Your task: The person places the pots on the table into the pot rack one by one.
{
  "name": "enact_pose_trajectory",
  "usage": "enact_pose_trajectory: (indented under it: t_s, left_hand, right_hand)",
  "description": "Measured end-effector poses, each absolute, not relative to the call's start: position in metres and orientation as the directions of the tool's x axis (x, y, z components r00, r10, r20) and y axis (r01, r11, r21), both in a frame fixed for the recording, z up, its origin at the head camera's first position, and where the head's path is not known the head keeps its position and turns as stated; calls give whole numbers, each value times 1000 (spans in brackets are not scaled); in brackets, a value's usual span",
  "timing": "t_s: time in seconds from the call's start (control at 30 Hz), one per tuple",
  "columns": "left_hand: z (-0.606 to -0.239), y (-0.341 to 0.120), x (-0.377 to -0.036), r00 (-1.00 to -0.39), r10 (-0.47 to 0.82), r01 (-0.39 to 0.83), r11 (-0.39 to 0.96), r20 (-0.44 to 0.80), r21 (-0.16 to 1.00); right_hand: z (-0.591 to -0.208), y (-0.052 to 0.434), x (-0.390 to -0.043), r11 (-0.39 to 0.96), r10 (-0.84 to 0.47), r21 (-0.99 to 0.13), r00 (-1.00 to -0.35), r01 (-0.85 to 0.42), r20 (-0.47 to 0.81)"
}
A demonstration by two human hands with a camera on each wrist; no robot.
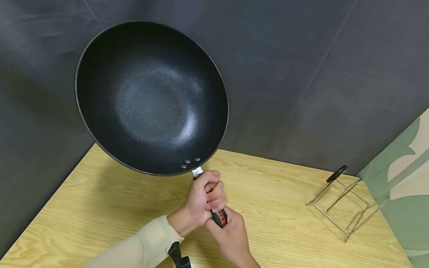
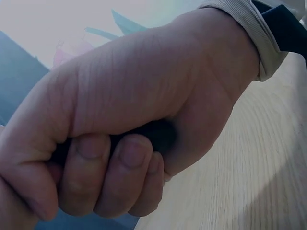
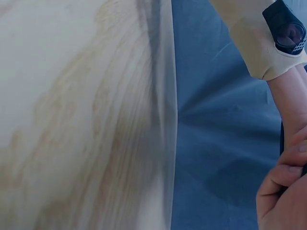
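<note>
Left hand (image 1: 205,197), right hand (image 1: 233,239) grip wok (image 1: 153,100); rim (image 1: 227,115) well apart from rack (image 1: 343,196)

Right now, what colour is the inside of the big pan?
Black; the pan shows best in the head view.

The wok (image 1: 153,98) was black, the bench (image 1: 303,261) yellow and wood-grained, the backdrop (image 1: 288,80) dark grey, the side panel (image 1: 428,223) floral pink and green.

Fingers (image 3: 272,186) curl below a pale sleeve (image 3: 252,45), blue cloth (image 3: 216,134) separating them from wood-grained tabletop (image 3: 72,120).
</note>
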State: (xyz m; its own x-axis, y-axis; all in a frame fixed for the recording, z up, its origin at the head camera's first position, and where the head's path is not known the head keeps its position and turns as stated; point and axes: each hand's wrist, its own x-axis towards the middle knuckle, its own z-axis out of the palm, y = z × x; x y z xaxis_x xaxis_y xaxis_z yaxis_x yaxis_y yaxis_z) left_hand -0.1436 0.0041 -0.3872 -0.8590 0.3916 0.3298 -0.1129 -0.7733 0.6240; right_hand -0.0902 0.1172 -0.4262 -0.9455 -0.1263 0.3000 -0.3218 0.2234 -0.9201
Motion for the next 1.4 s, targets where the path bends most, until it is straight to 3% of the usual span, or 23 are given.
enact_pose_trajectory:
  t_s: [0.73,1.07,1.4]
  left_hand:
    - [-368,43,-139,-870,468,-236,-673,157,701]
    - [-356,65,-143,-835,538,-277,-595,118,754]
    - [-353,83,-142,-815,579,-374,-534,6,758]
  right_hand:
    - [-419,138,-71,179,32,-957,-970,-230,239]
    - [-412,149,-68,134,90,-959,-961,-249,262]
    - [-411,160,-59,57,138,-979,-970,-194,200]
